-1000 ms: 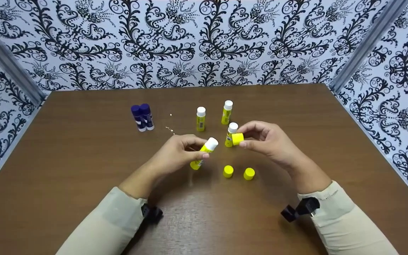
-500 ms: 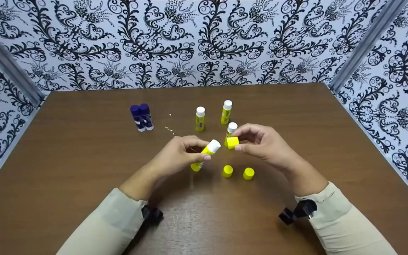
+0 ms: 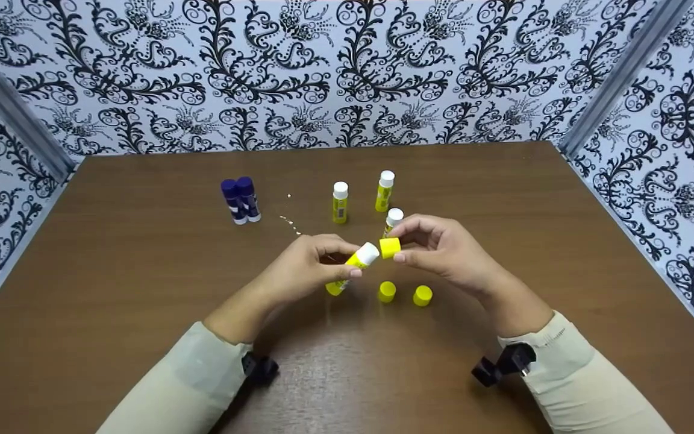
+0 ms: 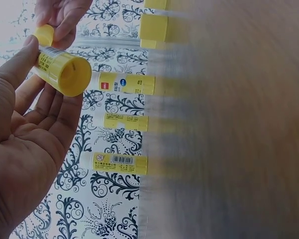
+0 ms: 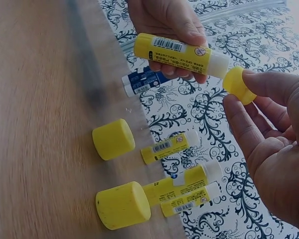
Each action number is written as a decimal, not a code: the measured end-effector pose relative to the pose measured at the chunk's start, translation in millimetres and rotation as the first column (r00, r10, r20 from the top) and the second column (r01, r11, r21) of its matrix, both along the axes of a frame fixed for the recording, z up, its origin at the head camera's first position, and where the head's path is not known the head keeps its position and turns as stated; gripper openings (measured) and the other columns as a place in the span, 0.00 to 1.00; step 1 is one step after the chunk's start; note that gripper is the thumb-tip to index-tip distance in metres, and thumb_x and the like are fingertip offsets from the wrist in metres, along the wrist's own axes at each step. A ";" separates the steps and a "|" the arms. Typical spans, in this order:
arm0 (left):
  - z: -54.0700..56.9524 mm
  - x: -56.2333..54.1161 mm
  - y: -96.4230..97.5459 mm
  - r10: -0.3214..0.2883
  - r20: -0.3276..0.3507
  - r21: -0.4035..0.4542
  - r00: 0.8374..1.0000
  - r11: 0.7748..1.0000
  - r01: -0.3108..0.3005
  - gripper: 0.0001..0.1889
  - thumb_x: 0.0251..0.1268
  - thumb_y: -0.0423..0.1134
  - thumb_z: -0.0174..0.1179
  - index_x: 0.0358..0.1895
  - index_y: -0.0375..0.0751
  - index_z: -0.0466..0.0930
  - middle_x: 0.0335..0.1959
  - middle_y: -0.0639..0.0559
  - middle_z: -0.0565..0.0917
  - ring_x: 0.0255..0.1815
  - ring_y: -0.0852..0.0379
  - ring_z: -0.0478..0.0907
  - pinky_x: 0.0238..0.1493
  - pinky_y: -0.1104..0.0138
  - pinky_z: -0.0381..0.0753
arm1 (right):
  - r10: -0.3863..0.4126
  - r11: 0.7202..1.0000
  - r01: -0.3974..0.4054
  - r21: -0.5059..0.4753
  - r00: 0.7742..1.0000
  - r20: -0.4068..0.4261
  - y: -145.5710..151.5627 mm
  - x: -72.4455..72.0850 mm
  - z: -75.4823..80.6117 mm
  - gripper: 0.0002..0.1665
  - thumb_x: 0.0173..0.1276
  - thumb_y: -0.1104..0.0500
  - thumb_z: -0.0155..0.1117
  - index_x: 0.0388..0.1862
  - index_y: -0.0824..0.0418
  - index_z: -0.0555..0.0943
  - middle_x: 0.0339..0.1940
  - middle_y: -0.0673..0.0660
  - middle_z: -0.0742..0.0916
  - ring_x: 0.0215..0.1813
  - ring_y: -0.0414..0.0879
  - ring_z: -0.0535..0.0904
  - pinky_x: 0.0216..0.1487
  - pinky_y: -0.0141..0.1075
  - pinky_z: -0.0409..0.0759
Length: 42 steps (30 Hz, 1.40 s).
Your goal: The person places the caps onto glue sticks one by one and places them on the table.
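My left hand (image 3: 308, 268) grips a yellow glue stick (image 5: 177, 51) around its barrel, tilted with its white end up and to the right. Between thumb and fingers my right hand (image 3: 452, 256) pinches a yellow cap (image 3: 390, 248), close by that white end. In the right wrist view the cap's rim meets or nearly meets the white end; whether it touches, I cannot tell. Two more yellow caps, a left one (image 3: 387, 292) and a right one (image 3: 423, 295), stand on the table below the hands. Just behind my right fingers a white-topped glue stick (image 3: 394, 218) is partly hidden.
Farther back stand two upright yellow glue sticks with white tops, one at left (image 3: 340, 203) and one at right (image 3: 385, 191). A pair of purple glue sticks (image 3: 241, 200) stands at the left. Small pale crumbs (image 3: 290, 223) lie near them on the brown table (image 3: 142, 271). Patterned walls (image 3: 323, 72) enclose it.
My right hand has moved left and slightly down with the cap, from in front of the standing glue stick to the held one's white end. My left hand has shifted slightly down and right.
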<state>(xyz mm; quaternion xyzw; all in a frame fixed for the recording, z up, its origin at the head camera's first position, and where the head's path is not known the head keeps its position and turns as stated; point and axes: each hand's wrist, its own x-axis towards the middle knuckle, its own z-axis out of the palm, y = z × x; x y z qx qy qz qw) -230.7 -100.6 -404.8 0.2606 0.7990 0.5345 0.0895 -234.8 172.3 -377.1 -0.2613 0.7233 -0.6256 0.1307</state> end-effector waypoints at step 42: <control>-0.4 4.3 2.1 -0.018 -0.029 -0.098 0.999 0.995 0.015 0.15 0.65 0.41 0.73 0.55 0.48 0.90 0.40 0.53 0.87 0.39 0.58 0.76 0.37 0.71 0.76 | 0.017 0.992 -0.016 0.123 1.000 -0.012 -7.1 3.0 -6.2 0.18 0.69 0.66 0.72 0.55 0.69 0.82 0.55 0.61 0.85 0.58 0.52 0.86 0.58 0.36 0.86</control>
